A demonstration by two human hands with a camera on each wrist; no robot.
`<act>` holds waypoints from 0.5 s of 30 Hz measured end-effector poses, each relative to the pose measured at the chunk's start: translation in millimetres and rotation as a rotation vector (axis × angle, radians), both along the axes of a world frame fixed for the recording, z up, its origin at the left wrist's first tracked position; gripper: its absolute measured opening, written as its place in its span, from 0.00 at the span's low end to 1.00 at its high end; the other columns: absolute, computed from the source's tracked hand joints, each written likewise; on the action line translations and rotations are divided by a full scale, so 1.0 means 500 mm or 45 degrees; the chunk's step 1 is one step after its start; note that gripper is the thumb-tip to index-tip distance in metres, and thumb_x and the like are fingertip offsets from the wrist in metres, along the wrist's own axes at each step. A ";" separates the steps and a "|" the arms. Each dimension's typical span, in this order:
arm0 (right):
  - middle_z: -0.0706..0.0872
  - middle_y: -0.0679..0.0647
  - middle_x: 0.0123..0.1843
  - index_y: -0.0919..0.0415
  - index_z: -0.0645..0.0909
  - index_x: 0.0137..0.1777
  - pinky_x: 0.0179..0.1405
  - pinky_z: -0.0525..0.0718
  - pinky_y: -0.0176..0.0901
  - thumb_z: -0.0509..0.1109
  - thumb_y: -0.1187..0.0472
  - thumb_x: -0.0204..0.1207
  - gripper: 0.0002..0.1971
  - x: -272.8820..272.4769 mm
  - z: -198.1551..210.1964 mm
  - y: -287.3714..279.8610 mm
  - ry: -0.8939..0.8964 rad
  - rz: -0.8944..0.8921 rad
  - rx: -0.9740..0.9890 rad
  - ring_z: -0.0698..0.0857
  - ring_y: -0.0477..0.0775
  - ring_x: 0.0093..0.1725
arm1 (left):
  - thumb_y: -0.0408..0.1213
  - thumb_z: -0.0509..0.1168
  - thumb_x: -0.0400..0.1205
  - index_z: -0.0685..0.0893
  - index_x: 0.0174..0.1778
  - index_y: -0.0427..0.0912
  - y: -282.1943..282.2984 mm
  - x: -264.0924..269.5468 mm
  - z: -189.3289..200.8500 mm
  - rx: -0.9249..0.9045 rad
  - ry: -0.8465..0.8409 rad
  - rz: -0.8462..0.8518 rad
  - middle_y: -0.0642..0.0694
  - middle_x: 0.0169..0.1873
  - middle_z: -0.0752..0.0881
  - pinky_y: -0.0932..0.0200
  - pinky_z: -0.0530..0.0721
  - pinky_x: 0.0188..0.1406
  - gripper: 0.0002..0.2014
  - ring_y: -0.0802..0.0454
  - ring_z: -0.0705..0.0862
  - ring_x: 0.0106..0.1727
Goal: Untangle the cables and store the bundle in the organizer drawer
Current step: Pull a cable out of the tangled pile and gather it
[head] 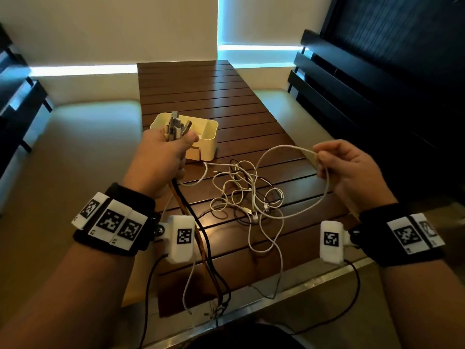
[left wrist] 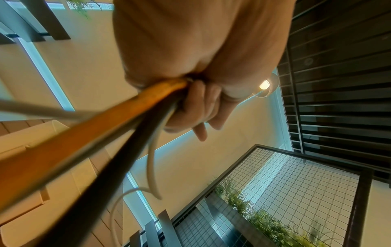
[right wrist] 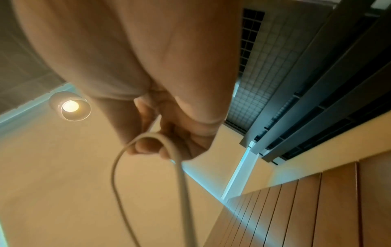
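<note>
A person stood at the near end of a long slatted wooden surface [head: 214,96], both hands raised above it and well apart. The left hand [head: 163,157] was fisted around a bundle of cable ends [head: 173,128], the plugs standing up out of the fist and the orange, black and white cords trailing down towards the near edge. The right hand [head: 352,170] pinched a loop of white cable [head: 281,149] between thumb and fingers; in the right wrist view the cord bent over the fingertips [right wrist: 146,147] and dropped away.

Between the hands, lower down, a loose tangle of cables [head: 246,195] lay on the surface, white and dark cords crossing one another. The pinched loop arced leftwards and down into that tangle.

The cream organizer [head: 198,137] sat on the far left side, just beyond the left hand and partly hidden by it; whether its drawer was open could not be told.

Judging by this, the untangling was unfinished. The tangle lay nearer the right hand, so the loop would probably need drawing rightwards and up, away from the bundle, while the left hand anchored the ends.
</note>
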State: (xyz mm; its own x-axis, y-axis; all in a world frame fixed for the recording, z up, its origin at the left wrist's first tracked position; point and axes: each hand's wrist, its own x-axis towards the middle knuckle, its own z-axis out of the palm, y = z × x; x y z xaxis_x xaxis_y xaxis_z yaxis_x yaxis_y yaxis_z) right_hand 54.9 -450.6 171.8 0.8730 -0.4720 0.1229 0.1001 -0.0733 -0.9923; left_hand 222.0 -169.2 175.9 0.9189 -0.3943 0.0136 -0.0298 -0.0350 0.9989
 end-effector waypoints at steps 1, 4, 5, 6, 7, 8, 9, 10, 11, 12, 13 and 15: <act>0.84 0.51 0.36 0.58 0.83 0.49 0.36 0.82 0.33 0.65 0.69 0.82 0.08 -0.006 0.002 -0.007 0.008 -0.113 -0.074 0.80 0.45 0.33 | 0.40 0.65 0.87 0.82 0.58 0.28 -0.001 0.002 -0.001 0.016 -0.001 0.003 0.53 0.21 0.68 0.62 0.65 0.18 0.15 0.56 0.64 0.20; 0.82 0.50 0.40 0.56 0.82 0.52 0.36 0.83 0.31 0.65 0.66 0.85 0.06 -0.024 -0.001 -0.033 0.089 -0.534 -0.275 0.81 0.41 0.33 | 0.40 0.65 0.87 0.81 0.60 0.26 -0.001 0.009 -0.001 0.054 -0.001 0.031 0.53 0.21 0.68 0.62 0.65 0.17 0.18 0.56 0.63 0.20; 0.82 0.50 0.40 0.57 0.82 0.55 0.37 0.83 0.32 0.65 0.65 0.85 0.05 -0.028 -0.005 -0.038 0.134 -0.643 -0.338 0.81 0.41 0.34 | 0.40 0.65 0.87 0.81 0.59 0.26 -0.001 0.011 0.000 0.063 -0.001 0.043 0.54 0.20 0.68 0.62 0.64 0.17 0.17 0.57 0.64 0.20; 0.82 0.50 0.42 0.57 0.82 0.56 0.40 0.83 0.35 0.66 0.64 0.84 0.05 -0.031 -0.011 -0.041 0.191 -0.703 -0.393 0.81 0.43 0.38 | 0.40 0.65 0.87 0.82 0.58 0.28 -0.003 0.013 0.001 0.072 -0.005 0.052 0.54 0.20 0.68 0.62 0.64 0.18 0.16 0.57 0.64 0.20; 0.83 0.50 0.43 0.57 0.82 0.55 0.41 0.83 0.38 0.67 0.63 0.83 0.05 -0.033 -0.016 -0.040 0.256 -0.700 -0.437 0.82 0.46 0.41 | 0.40 0.65 0.87 0.83 0.57 0.29 -0.006 0.013 0.003 0.080 -0.014 0.054 0.53 0.21 0.68 0.61 0.65 0.19 0.15 0.56 0.64 0.20; 0.84 0.51 0.43 0.57 0.83 0.53 0.41 0.82 0.37 0.68 0.63 0.82 0.04 -0.033 -0.022 -0.033 0.326 -0.645 -0.470 0.82 0.47 0.42 | 0.40 0.65 0.87 0.83 0.57 0.29 -0.011 0.011 0.005 0.087 -0.028 0.048 0.52 0.22 0.68 0.60 0.65 0.20 0.14 0.56 0.64 0.21; 0.85 0.51 0.43 0.57 0.83 0.50 0.38 0.81 0.32 0.70 0.64 0.81 0.02 -0.032 -0.027 -0.024 0.412 -0.542 -0.499 0.82 0.48 0.41 | 0.40 0.65 0.87 0.82 0.57 0.28 -0.017 0.008 0.007 0.093 -0.044 0.036 0.51 0.23 0.68 0.60 0.65 0.20 0.15 0.55 0.64 0.21; 0.86 0.52 0.42 0.57 0.84 0.47 0.34 0.80 0.28 0.71 0.64 0.80 0.02 -0.029 -0.031 -0.013 0.530 -0.397 -0.542 0.83 0.47 0.39 | 0.40 0.65 0.87 0.82 0.58 0.28 -0.024 0.004 0.009 0.105 -0.062 0.024 0.50 0.23 0.68 0.60 0.65 0.20 0.16 0.55 0.64 0.21; 0.88 0.52 0.42 0.56 0.84 0.45 0.32 0.79 0.29 0.72 0.64 0.80 0.03 -0.027 -0.037 -0.002 0.695 -0.215 -0.608 0.83 0.46 0.37 | 0.41 0.65 0.87 0.82 0.58 0.28 -0.031 0.000 0.012 0.118 -0.079 0.015 0.50 0.24 0.68 0.60 0.66 0.20 0.16 0.55 0.65 0.21; 0.89 0.52 0.42 0.55 0.85 0.45 0.33 0.80 0.31 0.72 0.63 0.80 0.03 -0.025 -0.039 0.011 0.917 0.000 -0.703 0.84 0.45 0.37 | 0.41 0.65 0.87 0.82 0.58 0.28 -0.038 -0.004 0.015 0.131 -0.091 0.007 0.49 0.24 0.68 0.60 0.66 0.20 0.16 0.55 0.65 0.21; 0.89 0.50 0.43 0.55 0.85 0.46 0.36 0.80 0.34 0.71 0.61 0.81 0.03 -0.025 -0.041 0.025 1.158 0.235 -0.800 0.85 0.45 0.39 | 0.42 0.65 0.87 0.82 0.58 0.28 -0.043 -0.005 0.017 0.138 -0.098 -0.003 0.50 0.24 0.68 0.60 0.67 0.20 0.17 0.55 0.66 0.21; 0.90 0.48 0.45 0.55 0.86 0.50 0.43 0.84 0.38 0.70 0.59 0.81 0.04 -0.031 -0.043 0.053 1.481 0.632 -0.906 0.87 0.45 0.44 | 0.42 0.66 0.87 0.81 0.59 0.26 -0.048 -0.009 0.020 0.134 -0.102 -0.021 0.50 0.23 0.68 0.59 0.67 0.20 0.19 0.55 0.65 0.20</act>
State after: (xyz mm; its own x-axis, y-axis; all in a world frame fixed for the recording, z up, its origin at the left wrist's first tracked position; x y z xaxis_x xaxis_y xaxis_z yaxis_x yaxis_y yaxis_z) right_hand 39.5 -424.2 150.2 0.6922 -0.2396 -0.6807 -0.5598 -0.7736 -0.2970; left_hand 217.5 -193.1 185.9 0.9098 -0.4126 0.0448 -0.1110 -0.1380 0.9842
